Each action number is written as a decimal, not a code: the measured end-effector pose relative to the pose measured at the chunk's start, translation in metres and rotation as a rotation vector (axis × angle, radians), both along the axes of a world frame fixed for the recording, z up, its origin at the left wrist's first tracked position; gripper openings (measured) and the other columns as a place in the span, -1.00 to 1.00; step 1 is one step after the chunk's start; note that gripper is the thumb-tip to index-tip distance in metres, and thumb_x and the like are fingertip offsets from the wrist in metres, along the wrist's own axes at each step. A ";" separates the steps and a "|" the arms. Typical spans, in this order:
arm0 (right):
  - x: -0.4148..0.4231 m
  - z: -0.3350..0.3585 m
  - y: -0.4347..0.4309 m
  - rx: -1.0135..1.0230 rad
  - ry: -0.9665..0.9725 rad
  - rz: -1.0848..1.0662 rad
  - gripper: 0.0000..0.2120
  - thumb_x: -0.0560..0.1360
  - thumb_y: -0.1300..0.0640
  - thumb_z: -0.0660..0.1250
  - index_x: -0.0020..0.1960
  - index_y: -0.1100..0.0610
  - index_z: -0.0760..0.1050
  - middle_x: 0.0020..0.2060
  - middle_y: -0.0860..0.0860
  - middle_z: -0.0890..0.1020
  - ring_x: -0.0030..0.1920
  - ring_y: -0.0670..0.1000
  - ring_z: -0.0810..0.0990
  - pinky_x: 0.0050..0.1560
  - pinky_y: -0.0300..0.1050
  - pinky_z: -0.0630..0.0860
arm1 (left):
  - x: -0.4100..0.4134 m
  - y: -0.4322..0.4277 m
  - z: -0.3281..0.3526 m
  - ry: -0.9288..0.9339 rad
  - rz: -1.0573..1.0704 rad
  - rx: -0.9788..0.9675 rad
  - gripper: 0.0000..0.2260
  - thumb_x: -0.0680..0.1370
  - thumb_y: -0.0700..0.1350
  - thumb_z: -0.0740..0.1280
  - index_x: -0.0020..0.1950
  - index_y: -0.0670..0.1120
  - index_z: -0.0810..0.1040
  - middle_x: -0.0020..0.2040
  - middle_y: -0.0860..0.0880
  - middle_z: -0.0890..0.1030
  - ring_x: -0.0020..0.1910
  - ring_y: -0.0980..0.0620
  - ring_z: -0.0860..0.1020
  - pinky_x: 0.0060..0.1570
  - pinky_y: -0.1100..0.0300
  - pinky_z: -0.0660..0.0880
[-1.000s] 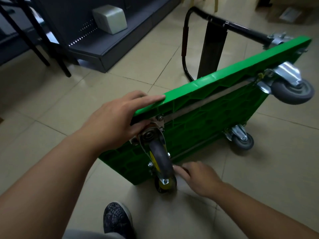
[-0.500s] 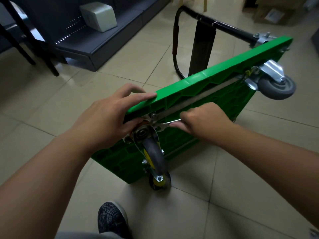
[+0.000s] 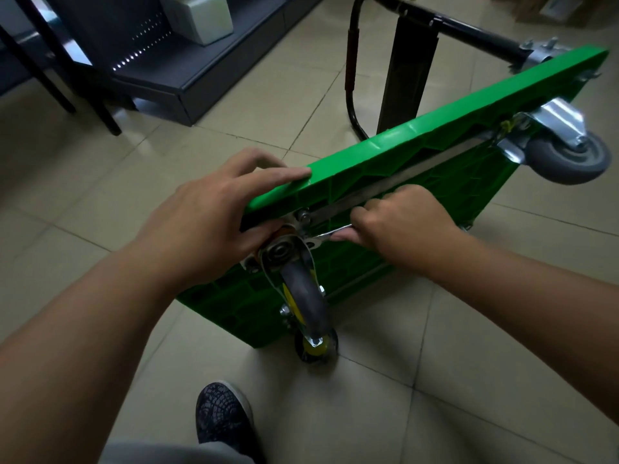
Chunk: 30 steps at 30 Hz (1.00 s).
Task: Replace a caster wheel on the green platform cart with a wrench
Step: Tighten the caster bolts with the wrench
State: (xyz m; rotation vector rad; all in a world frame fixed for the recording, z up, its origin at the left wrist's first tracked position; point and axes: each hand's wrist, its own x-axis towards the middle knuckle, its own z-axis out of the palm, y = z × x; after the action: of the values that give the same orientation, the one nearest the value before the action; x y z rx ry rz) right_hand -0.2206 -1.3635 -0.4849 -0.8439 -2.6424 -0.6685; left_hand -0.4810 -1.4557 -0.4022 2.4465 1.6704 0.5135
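The green platform cart [image 3: 418,195] stands tipped on its long edge, underside toward me. My left hand [image 3: 214,216] grips its top near corner, fingers over the rim and thumb at the caster plate. Below it the near caster wheel [image 3: 306,296], grey with a yellow hub, hangs from its metal mount. My right hand [image 3: 398,222] is shut on a silver wrench [image 3: 330,234], whose head sits at a bolt on the caster's mounting plate. Another grey caster [image 3: 566,159] sticks out at the far top corner.
The cart's black folded handle [image 3: 351,68] rests on the tiled floor behind it. A dark low shelf [image 3: 201,68] with a pale box [image 3: 197,15] stands at the back left, beside black furniture legs [image 3: 83,78]. My dark shoe [image 3: 222,416] is near the bottom edge.
One second ago my right hand was low by the floor near the wheel; it rose to the caster plate holding the wrench. Since then it has stayed there. My left hand has kept its grip.
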 end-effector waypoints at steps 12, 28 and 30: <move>0.001 0.025 0.002 0.033 -0.124 0.029 -0.46 0.61 -0.26 0.18 -0.38 0.08 0.46 -0.51 0.08 0.56 -0.54 0.11 0.53 -0.40 -0.16 0.17 | -0.001 0.001 0.000 -0.009 0.000 -0.009 -0.43 0.55 0.05 0.41 0.52 0.36 0.34 0.35 0.25 0.42 0.14 0.00 0.60 -0.02 -0.13 0.61; -0.001 -0.007 0.011 -0.008 0.073 0.044 -0.41 0.59 -0.30 0.13 -0.42 0.08 0.45 -0.52 0.11 0.55 -0.53 0.15 0.53 -0.46 -0.12 0.43 | 0.003 -0.005 0.004 0.036 -0.039 0.032 -0.43 0.54 0.04 0.37 0.54 0.25 0.37 0.47 0.26 0.34 0.00 0.00 0.62 -0.15 -0.05 0.60; -0.001 -0.009 0.013 -0.004 0.075 0.050 -0.42 0.59 -0.28 0.14 -0.43 0.09 0.44 -0.52 0.11 0.54 -0.54 0.15 0.52 -0.46 -0.13 0.43 | 0.003 -0.005 0.004 0.038 -0.056 0.032 -0.44 0.54 0.03 0.36 0.55 0.23 0.38 0.48 0.27 0.35 0.04 -0.03 0.63 -0.15 -0.09 0.61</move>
State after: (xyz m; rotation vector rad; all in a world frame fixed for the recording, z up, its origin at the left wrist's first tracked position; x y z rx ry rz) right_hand -0.2216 -1.3502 -0.4938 -0.7850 -2.5902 -0.6072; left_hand -0.4780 -1.4608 -0.3982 2.5326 1.6152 0.4931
